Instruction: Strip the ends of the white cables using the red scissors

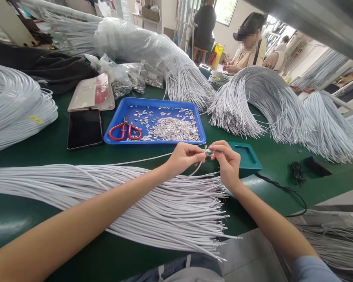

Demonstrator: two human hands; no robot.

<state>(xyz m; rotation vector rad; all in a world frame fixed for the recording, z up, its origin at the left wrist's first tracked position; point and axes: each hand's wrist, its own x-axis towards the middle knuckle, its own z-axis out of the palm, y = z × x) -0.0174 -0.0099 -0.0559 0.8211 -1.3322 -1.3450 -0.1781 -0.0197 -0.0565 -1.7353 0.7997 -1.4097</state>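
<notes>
My left hand (185, 157) pinches a white cable (155, 158) close to its end, above the front of the blue tray. My right hand (228, 161) meets it fingertip to fingertip, closed on the thin wires at the cable's end. A small shiny piece (206, 150) sits between the two hands; its exact shape is too small to tell. Below my forearms lies a bundle of white cables (164, 211), with stripped ends pointing right. Just behind my right hand stands a green box-like device (248, 156) with a recessed top.
A blue tray (123, 107) holds small metal pieces (176, 128) and red-handled nippers (125, 132). Left of it lie a phone (85, 129) and notebook (91, 94). More cable bundles (270, 98) spread across the back. A black cord (297, 172) lies right. A co-worker (248, 47) sits beyond.
</notes>
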